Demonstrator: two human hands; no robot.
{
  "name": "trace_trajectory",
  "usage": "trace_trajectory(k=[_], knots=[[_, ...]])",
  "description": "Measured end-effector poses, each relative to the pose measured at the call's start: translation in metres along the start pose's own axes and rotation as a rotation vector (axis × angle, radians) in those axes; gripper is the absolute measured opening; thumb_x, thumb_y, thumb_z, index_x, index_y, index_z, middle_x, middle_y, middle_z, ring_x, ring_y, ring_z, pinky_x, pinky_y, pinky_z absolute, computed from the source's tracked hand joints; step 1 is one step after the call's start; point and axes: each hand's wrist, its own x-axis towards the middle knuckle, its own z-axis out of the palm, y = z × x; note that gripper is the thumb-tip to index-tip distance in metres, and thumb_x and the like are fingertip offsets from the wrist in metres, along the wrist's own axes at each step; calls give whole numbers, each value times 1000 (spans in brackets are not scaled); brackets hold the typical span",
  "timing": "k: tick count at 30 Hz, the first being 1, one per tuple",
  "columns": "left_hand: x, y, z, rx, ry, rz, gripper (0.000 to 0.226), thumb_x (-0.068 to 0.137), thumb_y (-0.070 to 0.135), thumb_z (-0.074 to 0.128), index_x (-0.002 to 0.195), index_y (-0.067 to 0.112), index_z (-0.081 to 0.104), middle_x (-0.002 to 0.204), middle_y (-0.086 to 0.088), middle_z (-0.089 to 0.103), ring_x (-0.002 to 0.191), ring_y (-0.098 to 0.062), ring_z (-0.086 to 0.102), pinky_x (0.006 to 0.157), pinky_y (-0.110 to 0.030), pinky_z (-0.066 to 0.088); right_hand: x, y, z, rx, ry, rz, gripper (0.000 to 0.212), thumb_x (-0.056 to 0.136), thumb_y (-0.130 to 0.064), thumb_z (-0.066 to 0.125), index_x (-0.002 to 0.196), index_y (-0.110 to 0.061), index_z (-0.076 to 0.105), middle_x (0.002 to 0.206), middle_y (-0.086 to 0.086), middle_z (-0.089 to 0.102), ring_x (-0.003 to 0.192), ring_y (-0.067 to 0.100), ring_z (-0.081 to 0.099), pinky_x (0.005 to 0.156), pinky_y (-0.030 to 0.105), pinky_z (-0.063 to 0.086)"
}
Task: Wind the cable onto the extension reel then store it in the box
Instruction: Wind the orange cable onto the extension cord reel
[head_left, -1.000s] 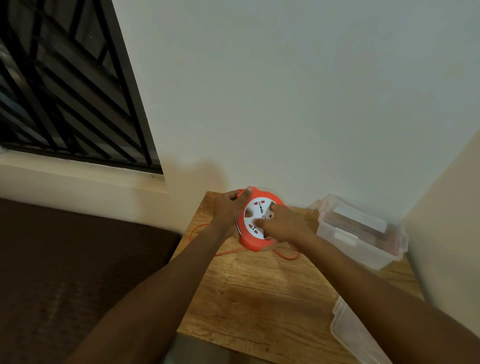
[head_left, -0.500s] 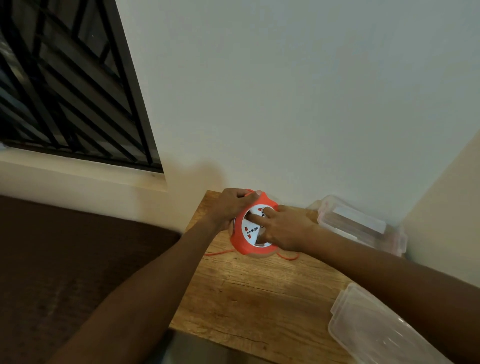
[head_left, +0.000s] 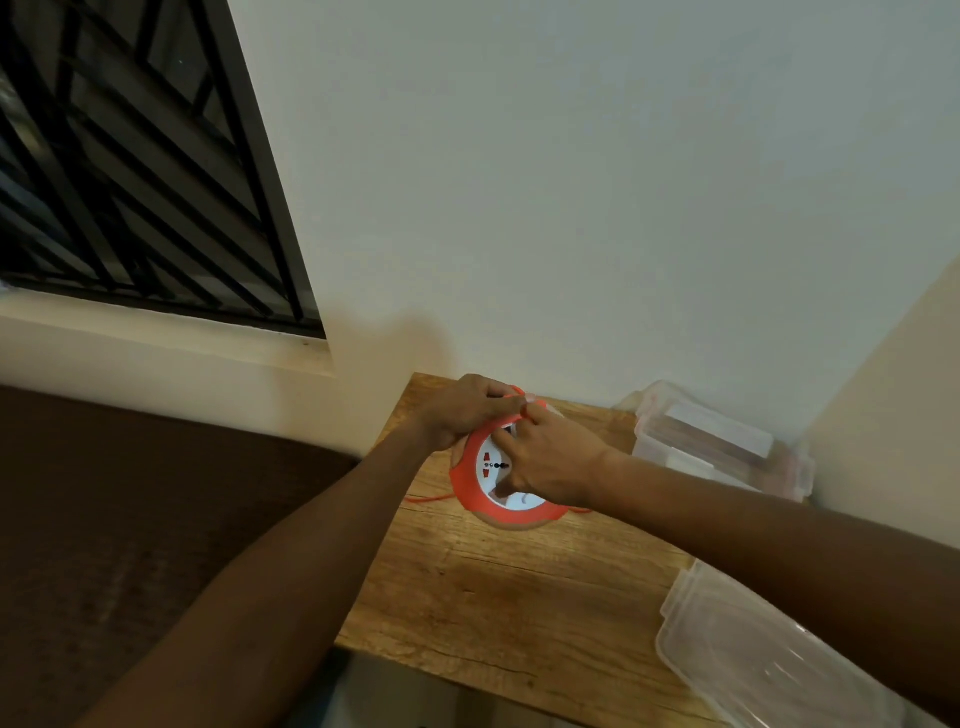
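Hands meet at the reel's (head_left: 470, 486) far rim: left hand (head_left: 462, 413) gripping it, right hand (head_left: 550, 460) fingers curled on its face, loose cable (head_left: 428, 499) trailing nearside.

We look down on a small wooden table (head_left: 519, 597) pushed into a corner, its grain running across and its back edge against a plain pale wall (head_left: 571, 182). A second, cream-toned wall (head_left: 893, 415) closes the corner on the right. To the left a window (head_left: 130, 171) sits behind dark metal bars (only darkness shows through it), above a light sill (head_left: 156, 332). Below the sill lies a broad dark brown surface (head_left: 130, 519). The light is dim and warm.
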Motion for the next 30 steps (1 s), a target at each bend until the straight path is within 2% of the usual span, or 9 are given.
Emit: trace_trajectory(k=[5, 10, 13, 16, 18, 21, 23, 26, 30], knots=[[2, 3, 6, 30, -18, 12, 23, 95, 37, 73, 101, 17, 83, 94, -5, 83, 75, -19, 80, 64, -25, 62, -3, -6, 14, 47, 23, 82, 71, 86, -35, 73, 145, -44, 34, 134, 22, 50, 118, 44, 51, 101, 58, 34], [1, -7, 14, -277, 149, -63, 43, 91, 46, 76, 106, 6, 79, 102, -20, 81, 88, -32, 78, 87, -50, 63, -6, -2, 37, 231, 51, 306, 80, 83, -44, 72, 148, -37, 26, 125, 15, 63, 106, 35, 62, 95, 51, 40], [3, -11, 31, -475, 302, -108, 46, 94, 42, 75, 116, 2, 75, 107, -19, 81, 96, -37, 79, 89, -53, 64, 0, -2, 46, 546, 119, 642, 71, 84, -58, 56, 147, -35, 32, 121, 4, 68, 101, 27, 66, 90, 46, 45], [10, -4, 45, -497, 440, -101, 32, 94, 39, 76, 102, 8, 79, 101, -17, 81, 94, -38, 78, 85, -50, 66, 9, 2, 48, 910, 140, 940, 69, 81, -66, 51, 140, -29, 47, 117, 0, 69, 96, 23, 67, 65, 30, 44], [13, 2, 50, -456, 485, -80, 24, 96, 37, 74, 93, 14, 79, 97, -13, 82, 86, -32, 79, 72, -39, 67, 11, 7, 51, 1257, 129, 1079, 62, 83, -62, 53, 132, -23, 57, 112, -1, 70, 92, 20, 67, 56, 23, 37], [11, 1, 52, -426, 495, -59, 28, 98, 34, 73, 100, 7, 79, 99, -18, 81, 79, -29, 78, 60, -32, 64, 9, 7, 55, 1595, 133, 1186, 43, 92, -47, 47, 114, -17, 67, 88, -4, 73, 67, 6, 67, 46, 17, 37], [10, 2, 48, -453, 446, -71, 31, 98, 34, 72, 103, 4, 78, 103, -24, 79, 83, -34, 77, 68, -40, 66, 6, 1, 57, 1532, 99, 1142, 38, 90, -42, 52, 118, -18, 64, 101, 0, 72, 71, 7, 64, 47, 19, 35], [10, 6, 40, -431, 367, -94, 38, 98, 37, 71, 112, 2, 75, 109, -24, 78, 95, -42, 77, 82, -50, 64, -5, 4, 53, 1122, 190, 1040, 42, 86, -37, 58, 123, -17, 59, 107, 2, 70, 81, 19, 64, 55, 25, 40], [9, 2, 32, -261, 319, -65, 40, 98, 41, 70, 109, 4, 76, 103, -19, 80, 93, -42, 78, 84, -50, 64, -22, 15, 57, 595, 244, 554, 31, 86, -27, 66, 117, -23, 65, 118, 4, 65, 94, 24, 65, 73, 33, 52]])
